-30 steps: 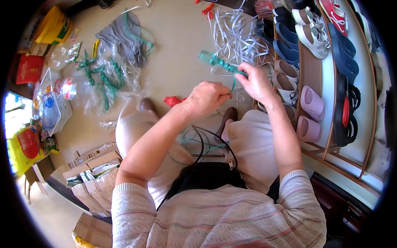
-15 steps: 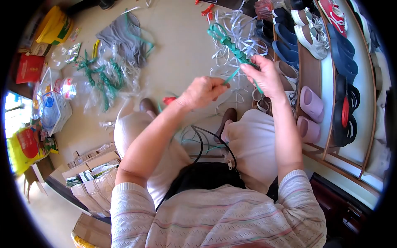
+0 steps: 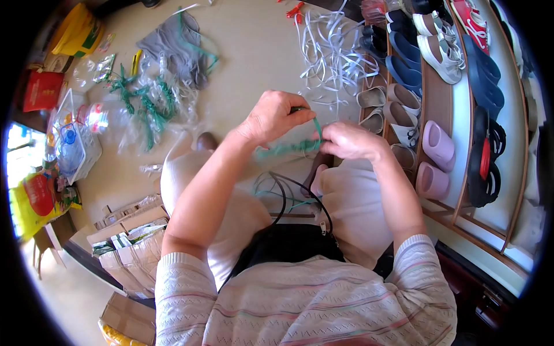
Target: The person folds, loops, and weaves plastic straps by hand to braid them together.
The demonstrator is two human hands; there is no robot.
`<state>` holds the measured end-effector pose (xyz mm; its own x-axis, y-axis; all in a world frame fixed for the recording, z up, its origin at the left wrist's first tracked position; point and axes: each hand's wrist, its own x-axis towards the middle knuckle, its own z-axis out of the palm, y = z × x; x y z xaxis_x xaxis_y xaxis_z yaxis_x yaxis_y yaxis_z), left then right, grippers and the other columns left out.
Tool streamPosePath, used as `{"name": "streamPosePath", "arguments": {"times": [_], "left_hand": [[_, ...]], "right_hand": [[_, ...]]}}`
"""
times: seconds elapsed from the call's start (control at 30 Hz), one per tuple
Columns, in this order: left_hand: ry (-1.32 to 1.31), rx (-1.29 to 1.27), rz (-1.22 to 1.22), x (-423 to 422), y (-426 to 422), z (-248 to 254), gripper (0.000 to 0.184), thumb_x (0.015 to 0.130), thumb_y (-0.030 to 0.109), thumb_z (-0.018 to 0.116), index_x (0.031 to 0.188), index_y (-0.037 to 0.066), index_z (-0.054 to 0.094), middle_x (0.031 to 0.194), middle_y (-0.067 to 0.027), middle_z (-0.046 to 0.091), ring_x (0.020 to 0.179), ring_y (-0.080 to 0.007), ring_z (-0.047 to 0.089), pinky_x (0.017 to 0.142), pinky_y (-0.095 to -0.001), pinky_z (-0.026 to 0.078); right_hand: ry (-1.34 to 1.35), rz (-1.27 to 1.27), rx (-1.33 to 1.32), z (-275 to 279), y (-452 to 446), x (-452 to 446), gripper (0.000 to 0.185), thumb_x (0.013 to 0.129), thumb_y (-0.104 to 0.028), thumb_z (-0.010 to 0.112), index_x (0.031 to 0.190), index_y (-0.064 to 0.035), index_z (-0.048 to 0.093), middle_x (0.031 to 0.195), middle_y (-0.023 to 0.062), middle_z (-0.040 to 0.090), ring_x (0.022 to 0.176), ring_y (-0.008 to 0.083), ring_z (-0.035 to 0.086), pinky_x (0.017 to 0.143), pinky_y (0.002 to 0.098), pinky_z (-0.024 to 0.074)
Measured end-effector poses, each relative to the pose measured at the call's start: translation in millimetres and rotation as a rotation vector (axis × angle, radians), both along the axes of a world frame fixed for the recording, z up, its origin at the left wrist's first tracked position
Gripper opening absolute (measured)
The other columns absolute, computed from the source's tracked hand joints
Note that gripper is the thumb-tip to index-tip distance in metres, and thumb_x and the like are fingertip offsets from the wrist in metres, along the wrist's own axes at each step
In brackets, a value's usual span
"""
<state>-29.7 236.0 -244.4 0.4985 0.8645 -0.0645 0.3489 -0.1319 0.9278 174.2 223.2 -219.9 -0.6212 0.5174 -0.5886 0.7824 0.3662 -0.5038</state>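
- The left hand (image 3: 274, 118) is closed, pinching a green strip (image 3: 317, 128) between thumb and fingers; something dark shows in its grip, too little to identify.
- The right hand (image 3: 351, 141), fingers drawn together, holds the right end of a green braid (image 3: 285, 150); blur hides the exact finger placement.
- The braid lies below the left hand, above the floor between the knees, its knots smeared.
- One brown shoe (image 3: 316, 173) is partly covered by the right hand.
- A yellow bucket (image 3: 81, 34) fades into the dark picture edge.
- Printing on the yellow bag (image 3: 23, 216) and bottle label (image 3: 99, 117) is unreadable.
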Motion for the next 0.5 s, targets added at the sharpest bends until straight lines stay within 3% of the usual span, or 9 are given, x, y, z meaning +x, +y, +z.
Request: {"name": "streamPosePath", "arguments": {"times": [0.1,0.13,0.2,0.23,0.3,0.33,0.43,0.47,0.5], "left_hand": [[-0.084,-0.346,0.026,0,3,1,0.023,0.079,0.024,0.063,0.090,0.004,0.065,0.069,-0.0160,0.061,0.060,-0.0300,0.057,0.059,-0.0367,0.047],[-0.086,-0.372,0.023,2,2,-2,0.023,0.081,0.024,0.062,0.092,0.004,0.065,0.065,-0.0122,0.057,0.057,-0.0230,0.053,0.057,-0.0333,0.045],[-0.088,-0.425,0.016,11,-2,-13,0.023,0.085,0.024,0.060,0.097,0.005,0.065,0.057,-0.0046,0.050,0.053,-0.0088,0.044,0.051,-0.0264,0.041],[-0.051,-0.319,-0.034,15,-6,-14,0.023,0.085,0.023,0.059,0.097,0.005,0.065,0.058,-0.0060,0.051,0.053,-0.0103,0.046,0.052,-0.0273,0.042],[0.019,-0.112,-0.131,27,-19,-17,0.022,0.085,0.023,0.058,0.097,0.006,0.064,0.059,-0.0087,0.052,0.053,-0.0133,0.049,0.054,-0.0292,0.043],[-0.028,0.073,-0.149,32,-25,-25,0.020,0.083,0.020,0.057,0.094,0.005,0.064,0.064,-0.0127,0.056,0.055,-0.0228,0.054,0.057,-0.0327,0.045],[0.009,0.164,-0.243,37,-32,-23,0.017,0.080,0.018,0.059,0.087,0.004,0.064,0.068,-0.0147,0.059,0.062,-0.0318,0.056,0.060,-0.0364,0.046],[0.008,0.183,-0.237,36,-30,-19,0.016,0.079,0.018,0.060,0.085,0.003,0.063,0.067,-0.0144,0.058,0.062,-0.0323,0.055,0.060,-0.0369,0.046],[0.007,0.203,-0.229,34,-28,-16,0.015,0.079,0.017,0.060,0.082,0.002,0.062,0.067,-0.0142,0.057,0.062,-0.0327,0.055,0.059,-0.0373,0.046]], "right_hand": [[0.675,-0.434,-0.495,17,-2,7,0.017,0.084,-0.013,0.059,0.097,-0.0014,0.062,0.082,0.0078,0.065,0.074,0.0152,0.061,0.064,0.0276,0.0479],[0.692,-0.551,-0.486,29,4,10,0.015,0.085,-0.011,0.059,0.098,-0.0031,0.063,0.082,0.0010,0.063,0.072,0.0054,0.057,0.060,0.0196,0.0455],[0.599,-0.678,-0.310,38,18,24,0.015,0.085,-0.015,0.060,0.093,-0.0033,0.063,0.079,0.0010,0.064,0.067,0.0041,0.057,0.056,0.0186,0.0448],[0.522,-0.734,-0.180,33,24,31,0.016,0.084,-0.017,0.061,0.092,-0.0026,0.063,0.077,0.0013,0.064,0.066,0.0034,0.057,0.055,0.0192,0.0446],[0.304,-0.835,0.061,23,30,36,0.020,0.083,-0.020,0.063,0.090,-0.0015,0.061,0.075,0.0053,0.064,0.063,0.0097,0.059,0.055,0.0242,0.0456],[0.191,-0.881,0.178,17,32,38,0.022,0.082,-0.021,0.064,0.089,-0.0009,0.060,0.073,0.0073,0.064,0.062,0.0128,0.060,0.054,0.0267,0.0462],[0.047,-0.675,0.549,-7,31,40,0.026,0.080,-0.023,0.064,0.086,0.0004,0.055,0.074,0.0151,0.063,0.063,0.0273,0.062,0.057,0.0360,0.0475],[0.077,-0.621,0.657,-11,28,38,0.027,0.081,-0.023,0.061,0.087,0.0003,0.050,0.076,0.0191,0.062,0.069,0.0370,0.061,0.062,0.0415,0.0478],[0.061,-0.609,0.641,-14,26,34,0.026,0.082,-0.023,0.060,0.088,0.0008,0.050,0.076,0.0194,0.062,0.070,0.0366,0.061,0.062,0.0416,0.0479]]}}
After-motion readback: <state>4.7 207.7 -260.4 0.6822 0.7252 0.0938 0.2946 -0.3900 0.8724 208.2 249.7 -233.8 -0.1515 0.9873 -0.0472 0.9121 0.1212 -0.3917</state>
